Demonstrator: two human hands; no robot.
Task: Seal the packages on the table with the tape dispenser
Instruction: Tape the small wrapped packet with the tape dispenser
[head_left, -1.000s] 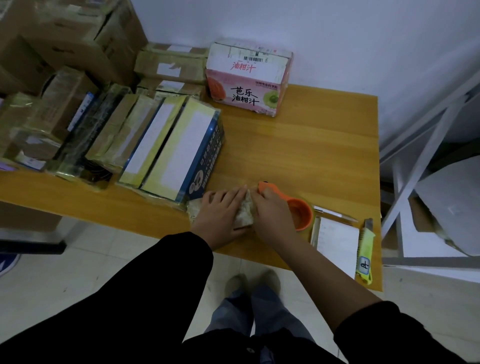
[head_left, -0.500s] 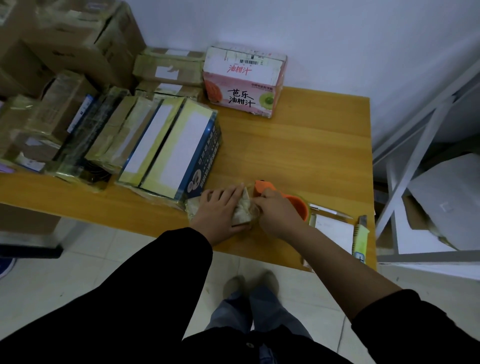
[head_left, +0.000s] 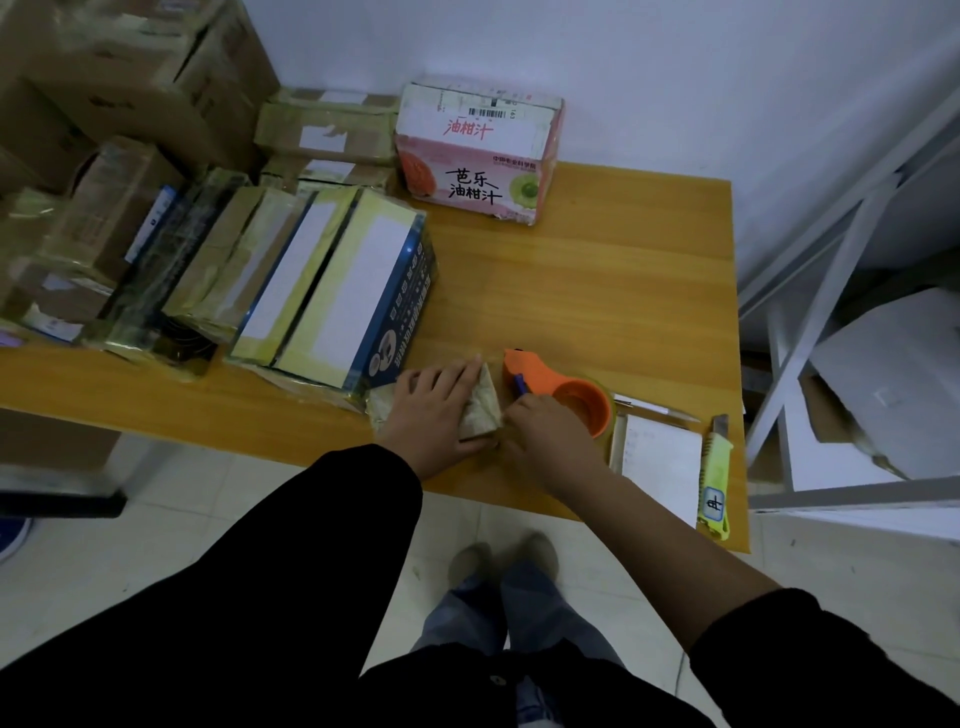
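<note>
item one, small paper-wrapped package: lies flat near the front edge of the wooden table, just right of the blue-sided box, mostly covered from my view by the left hand. item two, left hand: palm down on the package, fingers straight and together, pressing it to the table. item three, right hand: set at the package's near right corner, knuckles toward me; fingertips are tucked out of sight, so i cannot tell whether they pinch anything or only touch. item four, orange tape dispenser: on the table just right of the package, its roll end partly behind the right hand, its nose pointing away from me. item five, white notepad: flat, right of the dispenser, with a pen along its far edge. item six, yellow-green utility knife: beside the notepad, at the table's right edge. item seven, row of taped packages: leaning together on the table's left half. item eight, pink juice carton: against the wall at the back.
</note>
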